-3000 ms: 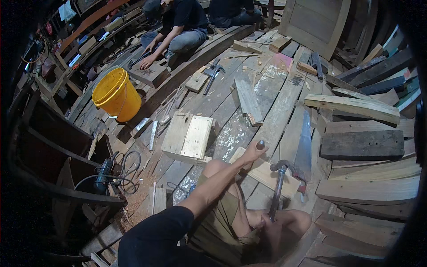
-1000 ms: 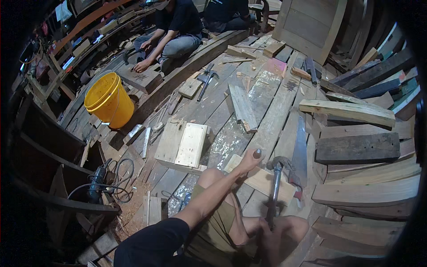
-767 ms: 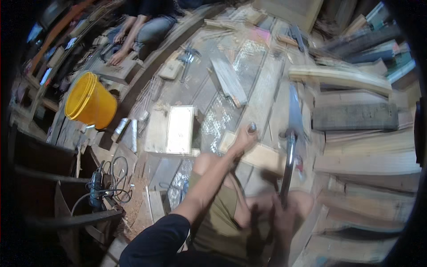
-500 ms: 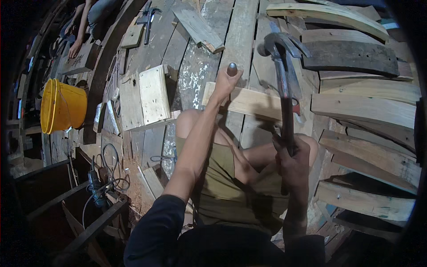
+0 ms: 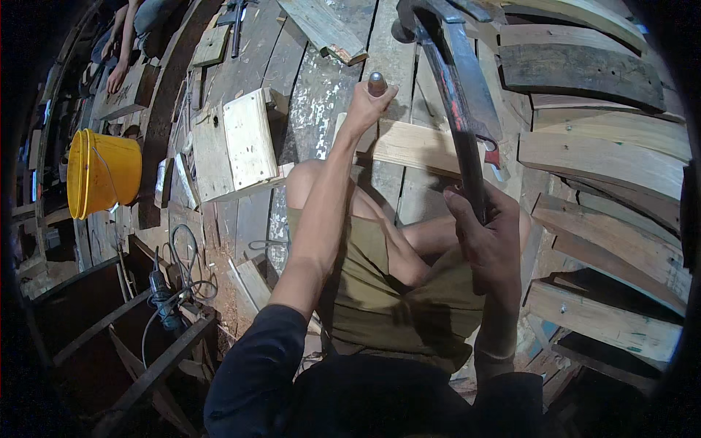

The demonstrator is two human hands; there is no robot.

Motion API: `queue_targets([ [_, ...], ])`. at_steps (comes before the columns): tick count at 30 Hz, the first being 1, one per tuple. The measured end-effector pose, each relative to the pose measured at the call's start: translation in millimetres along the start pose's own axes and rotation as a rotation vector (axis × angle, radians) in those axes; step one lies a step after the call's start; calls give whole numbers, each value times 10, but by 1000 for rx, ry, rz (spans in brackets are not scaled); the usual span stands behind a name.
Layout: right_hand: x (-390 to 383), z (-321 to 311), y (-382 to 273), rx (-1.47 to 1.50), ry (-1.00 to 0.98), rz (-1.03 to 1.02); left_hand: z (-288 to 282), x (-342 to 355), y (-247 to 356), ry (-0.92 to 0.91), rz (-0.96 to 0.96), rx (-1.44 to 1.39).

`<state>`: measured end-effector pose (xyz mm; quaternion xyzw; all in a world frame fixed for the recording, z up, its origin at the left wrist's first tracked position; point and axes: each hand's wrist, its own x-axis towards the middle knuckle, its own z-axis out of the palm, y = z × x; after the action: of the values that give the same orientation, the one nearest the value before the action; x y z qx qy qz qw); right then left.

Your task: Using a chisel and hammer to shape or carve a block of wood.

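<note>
— Your right hand (image 5: 493,232) is wrapped firmly round the hammer (image 5: 454,109) here in the head view, gripping low on the shaft, with the head angled up to the picture's upper edge.

— And the left hand (image 5: 365,108)?

— Clenched too! You've got it in a fist round a metal-capped tool (image 5: 377,82), rounded top poking out above your thumb. It's out ahead of your knees, over the pale board (image 5: 412,144).

— Does that tool touch the board?

— Can't tell; your fist and forearm hide its lower end. The board lies flat across the floor planks in front of your crossed legs, and from this angle your hammer shaft passes over its right end.

— What else have you got around you?

— Just past the board, a saw (image 5: 471,87) with a red handle. To your right, a row of timbers (image 5: 599,164) side by side. Left of your knee, a wooden block (image 5: 250,139), and farther left the yellow bucket (image 5: 113,171). Below that bucket, a corded power tool (image 5: 165,301) among loops of cable.

— Anyone near you?

— Upper left, well apart from you: a co-worker's hand (image 5: 117,77) resting by a thick piece of wood (image 5: 130,93).
</note>
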<state>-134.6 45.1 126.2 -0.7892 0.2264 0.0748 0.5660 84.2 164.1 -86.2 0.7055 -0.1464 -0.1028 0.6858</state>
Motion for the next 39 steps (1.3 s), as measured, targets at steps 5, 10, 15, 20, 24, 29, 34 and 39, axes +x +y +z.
queue_targets([
  [5,-28,19,8,95,10,2,44,-47,-67,104,44,79],
  [10,-90,2,-81,67,78,-85,89,-51,-91,125,28,38],
  [15,233,84,98,-99,-101,-274,75,-47,-189,118,86,-32],
  [20,394,149,500,-279,-79,-236,211,-70,-104,128,95,-205],
  [24,128,107,158,-148,-82,-141,133,-64,-215,121,157,-50],
  [29,217,133,107,-93,-127,-167,90,-49,-275,116,101,-89],
  [34,515,225,475,-204,-138,30,133,-44,-145,134,104,-61],
  [39,320,115,340,-135,-113,-15,97,-84,-166,122,59,-49],
])
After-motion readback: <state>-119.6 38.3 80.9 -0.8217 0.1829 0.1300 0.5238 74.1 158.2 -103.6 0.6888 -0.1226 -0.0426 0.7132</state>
